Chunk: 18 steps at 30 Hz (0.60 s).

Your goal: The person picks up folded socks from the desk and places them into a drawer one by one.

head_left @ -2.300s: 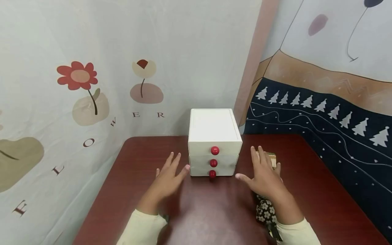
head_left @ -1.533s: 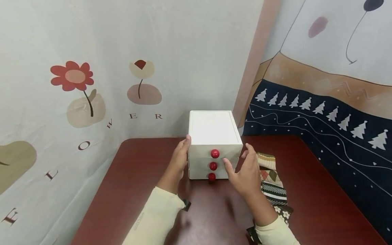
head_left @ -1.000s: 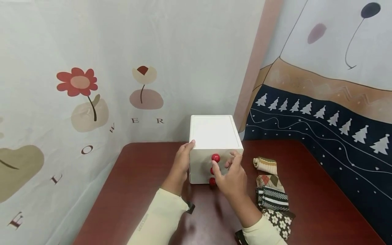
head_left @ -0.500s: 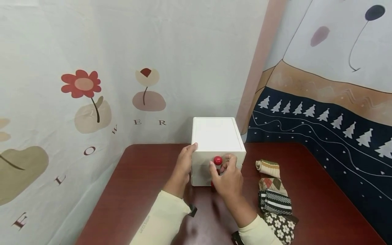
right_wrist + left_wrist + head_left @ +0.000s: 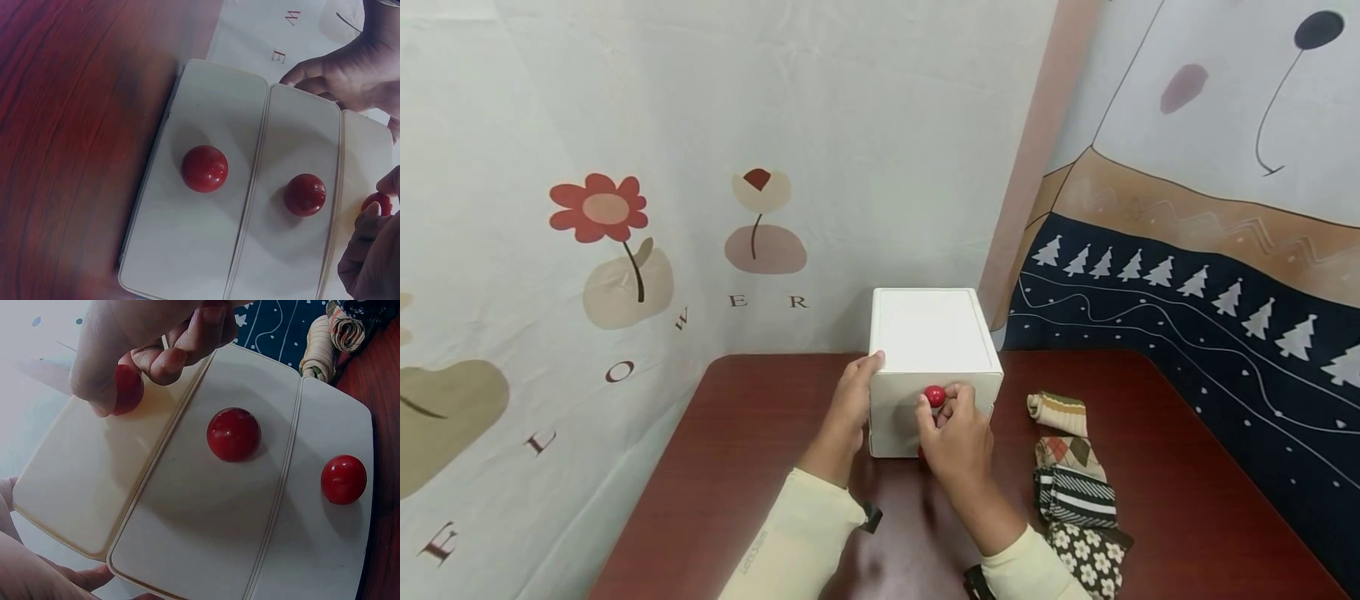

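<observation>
A small white drawer cabinet (image 5: 934,329) stands on the table with three drawers, each with a round red knob. My left hand (image 5: 848,400) holds its left side, thumb at the top front edge and fingers along the side wall. In front, my right hand (image 5: 958,437) pinches the top drawer's knob (image 5: 935,396) between thumb and bent fingers. The left wrist view shows the middle knob (image 5: 234,434) and bottom knob (image 5: 344,479) untouched. All three drawer fronts sit closed in the right wrist view.
To the right of the cabinet lie several folded socks in a row: a cream striped one (image 5: 1057,412), an argyle one (image 5: 1071,458), a black-and-white striped one (image 5: 1077,496) and a flowered one (image 5: 1088,558). A printed cloth (image 5: 880,150) hangs behind the dark red table (image 5: 700,467).
Both hands were spread apart beside the cabinet. The left has moved to the cabinet's left side and holds it; the right has come inward from over the socks and taken the top knob.
</observation>
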Motion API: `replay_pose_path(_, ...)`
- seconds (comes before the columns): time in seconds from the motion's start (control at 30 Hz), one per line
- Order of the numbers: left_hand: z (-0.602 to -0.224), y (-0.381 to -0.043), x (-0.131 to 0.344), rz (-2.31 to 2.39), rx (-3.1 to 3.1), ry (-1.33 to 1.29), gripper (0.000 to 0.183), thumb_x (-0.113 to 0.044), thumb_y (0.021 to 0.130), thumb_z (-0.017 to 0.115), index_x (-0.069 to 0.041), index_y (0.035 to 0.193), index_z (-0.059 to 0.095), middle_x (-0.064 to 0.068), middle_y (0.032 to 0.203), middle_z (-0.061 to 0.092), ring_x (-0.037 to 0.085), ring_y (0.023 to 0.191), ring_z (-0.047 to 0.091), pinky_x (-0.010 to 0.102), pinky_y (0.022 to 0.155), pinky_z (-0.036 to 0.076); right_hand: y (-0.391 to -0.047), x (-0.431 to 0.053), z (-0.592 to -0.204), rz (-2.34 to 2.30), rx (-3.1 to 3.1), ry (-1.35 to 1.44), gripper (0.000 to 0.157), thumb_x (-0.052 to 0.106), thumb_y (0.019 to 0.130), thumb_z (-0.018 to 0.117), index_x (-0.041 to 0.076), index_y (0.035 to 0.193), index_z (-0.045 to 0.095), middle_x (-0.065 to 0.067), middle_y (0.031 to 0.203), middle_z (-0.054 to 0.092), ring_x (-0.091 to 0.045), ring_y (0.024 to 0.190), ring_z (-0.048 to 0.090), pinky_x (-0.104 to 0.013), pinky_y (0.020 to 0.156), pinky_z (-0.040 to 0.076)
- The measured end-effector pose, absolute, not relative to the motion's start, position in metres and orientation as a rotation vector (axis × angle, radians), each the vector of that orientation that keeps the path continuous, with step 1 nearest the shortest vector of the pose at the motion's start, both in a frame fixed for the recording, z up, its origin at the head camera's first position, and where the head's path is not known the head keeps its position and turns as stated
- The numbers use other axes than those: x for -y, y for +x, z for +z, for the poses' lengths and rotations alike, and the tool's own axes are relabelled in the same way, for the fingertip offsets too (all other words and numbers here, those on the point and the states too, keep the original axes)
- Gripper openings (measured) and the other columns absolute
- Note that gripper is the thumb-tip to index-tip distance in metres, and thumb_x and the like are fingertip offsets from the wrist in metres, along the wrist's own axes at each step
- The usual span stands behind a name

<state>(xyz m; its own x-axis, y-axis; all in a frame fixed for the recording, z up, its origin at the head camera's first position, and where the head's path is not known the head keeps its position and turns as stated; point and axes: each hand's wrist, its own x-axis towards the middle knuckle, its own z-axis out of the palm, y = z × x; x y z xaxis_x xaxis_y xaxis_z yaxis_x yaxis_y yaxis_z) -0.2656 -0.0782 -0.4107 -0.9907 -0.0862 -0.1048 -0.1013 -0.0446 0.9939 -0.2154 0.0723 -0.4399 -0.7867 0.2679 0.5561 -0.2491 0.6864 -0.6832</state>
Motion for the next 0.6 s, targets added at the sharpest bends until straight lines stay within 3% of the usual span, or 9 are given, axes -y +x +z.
replay_pose_path(0.2,-0.41,-0.265,0.079,2.245,-2.121,-0.223,0.069,-0.05,0.109,0.055,-0.003,0.158,0.045,0.024,0.142,0.06,0.029,0.117,0.059,0.05,0.102,0.046,-0.209,-0.074,-0.439,1.01,2.266,-0.019,0.032,0.024,0.093,0.082,0.003,0.105,0.061,-0.002,0.062,0.055,-0.012,0.055,0.047,-0.031,0.054,0.039)
replay_pose_path(0.6,-0.411,-0.265,0.081,2.234,-2.118,-0.205,0.071,-0.052,0.109,0.054,-0.003,0.159,0.043,0.022,0.137,0.06,0.027,0.112,0.06,0.042,0.093,0.048,-0.186,-0.079,-0.439,0.939,2.276,0.017,0.031,0.024,0.087,0.084,0.007,0.098,0.061,0.002,0.06,0.053,-0.009,0.052,0.045,-0.029,0.052,0.036)
